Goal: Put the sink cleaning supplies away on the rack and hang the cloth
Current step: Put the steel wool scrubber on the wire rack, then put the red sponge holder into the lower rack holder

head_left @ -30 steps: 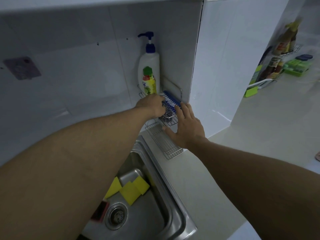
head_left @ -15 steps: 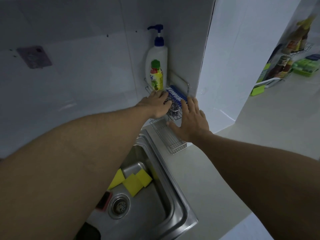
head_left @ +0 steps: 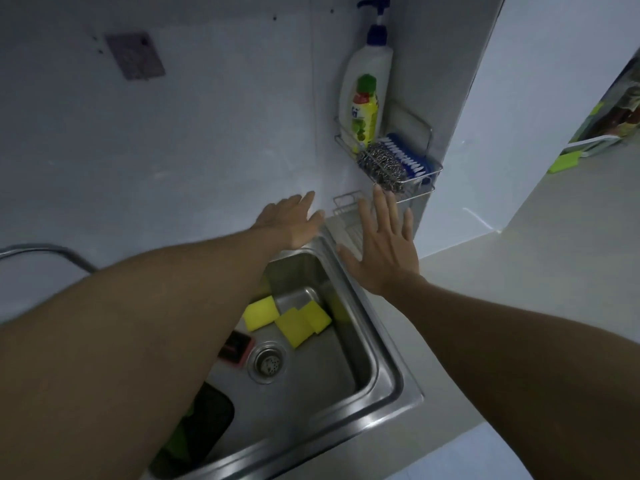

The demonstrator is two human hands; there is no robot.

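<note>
A wire rack [head_left: 434, 168] hangs in the wall corner. It holds a white pump bottle [head_left: 370, 71], a small yellow-green bottle [head_left: 364, 114], a steel wool scourer [head_left: 382, 166] and a blue brush [head_left: 408, 155]. My left hand [head_left: 291, 221] is open and empty below the rack, by the sink's back edge. My right hand [head_left: 384, 244] is open with spread fingers over the lower wire tray [head_left: 346, 202]. Three yellow sponges [head_left: 294, 317] and a dark pink-edged pad [head_left: 237, 348] lie in the steel sink [head_left: 381, 386]. A dark cloth [head_left: 201, 424] with green shows under my left forearm.
A tap [head_left: 45, 252] curves at the far left. A grey wall hook pad [head_left: 135, 55] sits on the tiled wall. The pale counter [head_left: 519, 289] runs right of the sink, with bottles and green items [head_left: 616, 116] at the far right edge.
My left hand has let go of the steel wool, now resting on the rack, and drawn back down. My right hand has also pulled back. The camera has tilted downward.
</note>
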